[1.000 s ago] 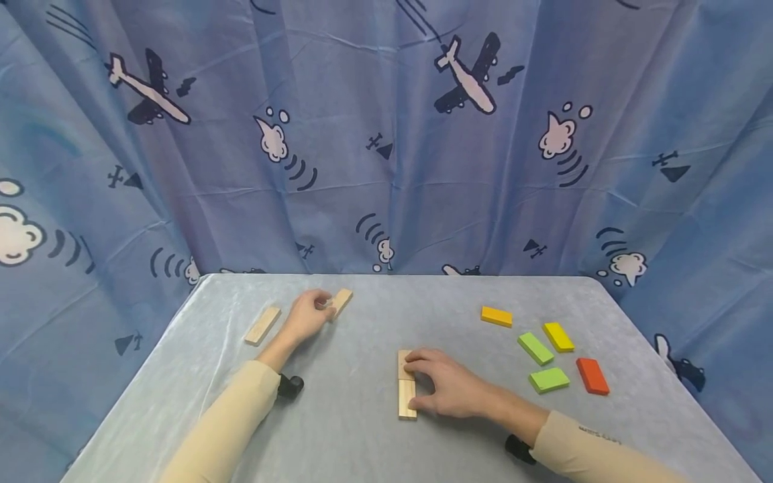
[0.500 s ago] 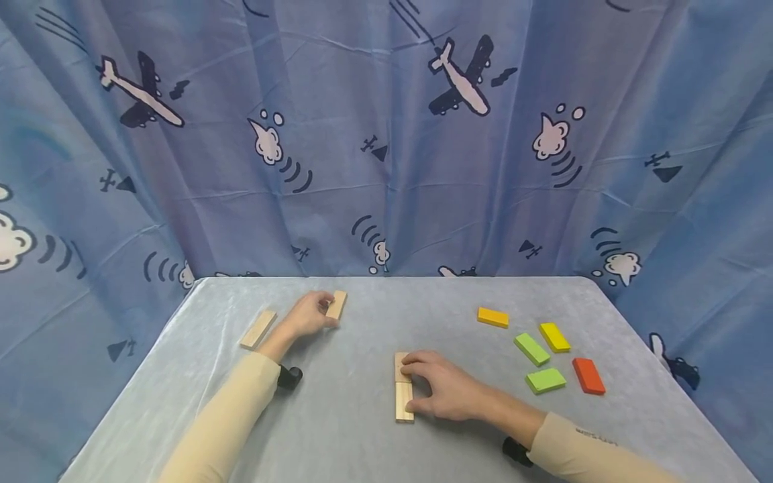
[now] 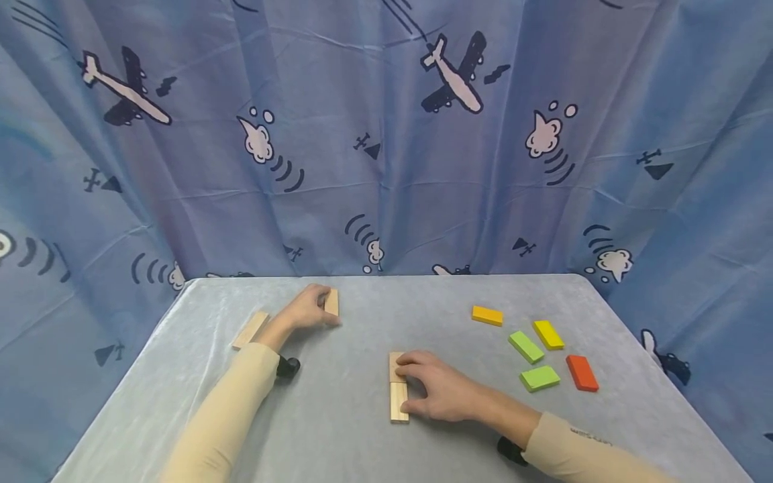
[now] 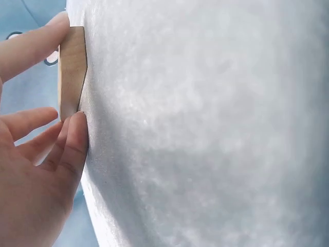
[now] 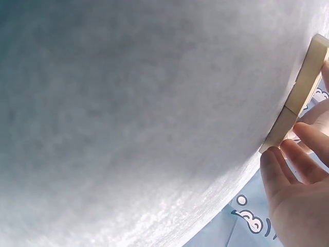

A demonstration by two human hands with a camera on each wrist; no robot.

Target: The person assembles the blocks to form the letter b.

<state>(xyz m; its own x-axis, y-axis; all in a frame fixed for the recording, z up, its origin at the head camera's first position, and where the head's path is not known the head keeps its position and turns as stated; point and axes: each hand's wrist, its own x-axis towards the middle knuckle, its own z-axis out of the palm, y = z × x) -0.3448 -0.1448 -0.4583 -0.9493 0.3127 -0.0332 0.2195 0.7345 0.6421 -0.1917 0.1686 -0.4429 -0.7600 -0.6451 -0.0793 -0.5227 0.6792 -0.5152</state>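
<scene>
My left hand [image 3: 304,310] pinches a plain wooden block [image 3: 332,303] near the far edge of the table. In the left wrist view, my thumb is at one end of this block [image 4: 73,72] and my fingertips are at the other. Two more wooden blocks lie end to end in the middle, a far one [image 3: 395,369] and a near one [image 3: 398,404]. My right hand [image 3: 443,390] spans this pair from the right side. The right wrist view has its fingertips at the far block's outer end [image 5: 275,136], while the thumb touches the near block [image 5: 309,74].
Another wooden block [image 3: 250,331] lies beside my left wrist. To the right are an orange block [image 3: 487,316], a yellow block [image 3: 548,335], two green blocks [image 3: 527,347] and a red block [image 3: 582,373]. A blue curtain [image 3: 386,134] hangs behind the grey-covered table [image 3: 338,429].
The wooden block at my left hand has turned from a slant to nearly straight away from me. My right hand stays over the end-to-end pair; the head view has shifted slightly.
</scene>
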